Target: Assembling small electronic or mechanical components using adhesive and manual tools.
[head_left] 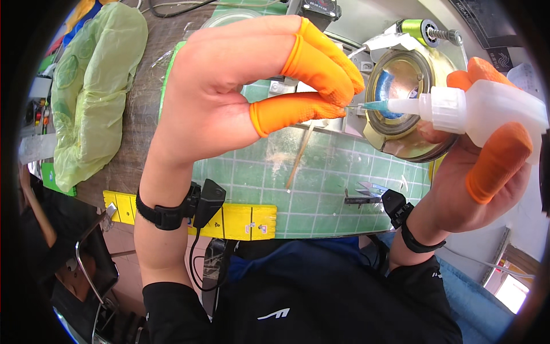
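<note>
Orange finger cots cover several fingertips of both my hands. My left hand (220,86) is raised over the bench, its thumb and fingers closed in a pinch. Whatever sits between those fingertips is too small to make out. In my right hand (458,189) is a white squeeze bottle (504,112), gripped around its body and tipped sideways. The bottle's teal dispensing needle (376,106) points left, with its thin end right beside the pinched left fingertips. I cannot tell whether the needle touches them.
Below my hands lies a green gridded cutting mat (332,200) with a thin wooden stick (299,157) and blue-handled snips (372,188). A yellow strip (246,221) runs along the front edge. Behind stand a round brass-rimmed device (401,143) and a green thread spool (417,31). Pale green bag (100,97) at left.
</note>
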